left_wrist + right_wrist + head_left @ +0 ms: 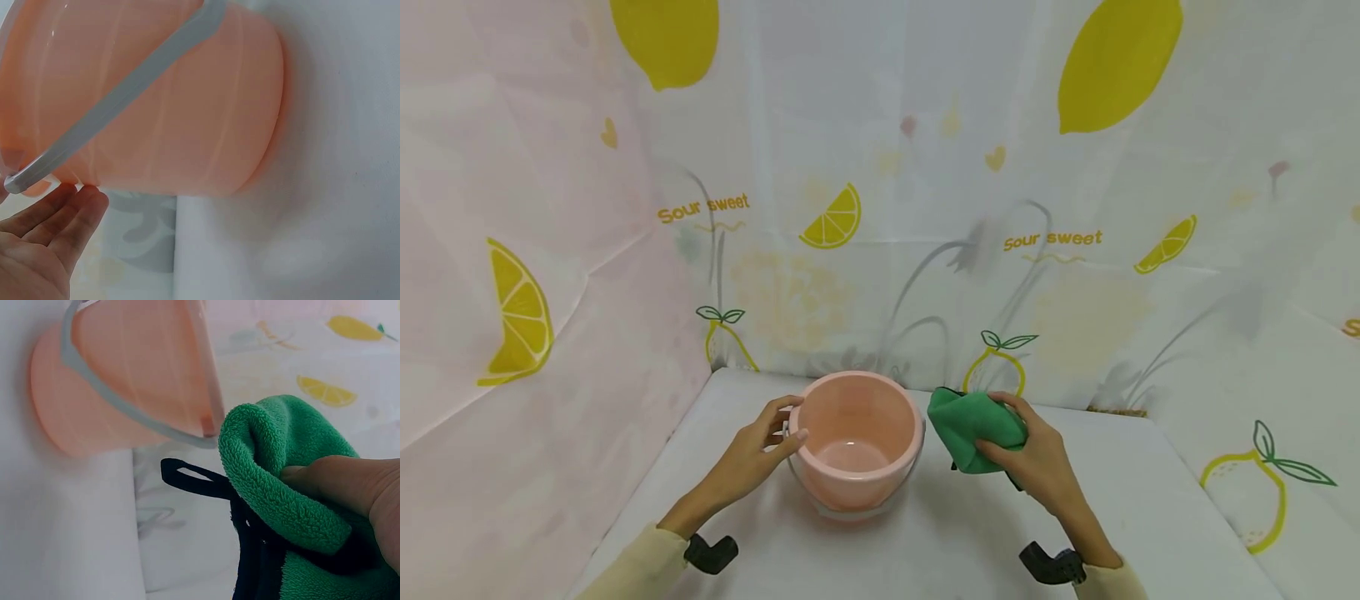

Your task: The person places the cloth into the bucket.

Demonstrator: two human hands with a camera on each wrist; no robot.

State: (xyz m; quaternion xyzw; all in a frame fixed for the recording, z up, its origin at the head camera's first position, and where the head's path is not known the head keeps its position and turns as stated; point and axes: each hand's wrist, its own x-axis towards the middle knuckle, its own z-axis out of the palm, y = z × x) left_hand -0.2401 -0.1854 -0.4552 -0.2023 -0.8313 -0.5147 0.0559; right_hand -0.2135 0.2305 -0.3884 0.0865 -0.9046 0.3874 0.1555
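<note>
A pink bucket [857, 479] stands upright on the white table, its grey handle [125, 103] hanging down along the side. My left hand [756, 446] grips the bucket's left rim, thumb over the edge and fingers against the outer wall. To the right of the bucket, my right hand [1033, 454] pinches a folded green towel [973, 425]. Dark trim and a black hanging loop [194, 480] show on the towel in the right wrist view. The towel is apart from the bucket in the head view, and the visible inside of the bucket holds nothing.
The white table [1112, 483] runs back to a wall sheet [880, 300] printed with lemons, close behind the bucket. Another pinkish sheet [572, 208] rises along the left side. Each wrist carries a black camera mount [711, 554].
</note>
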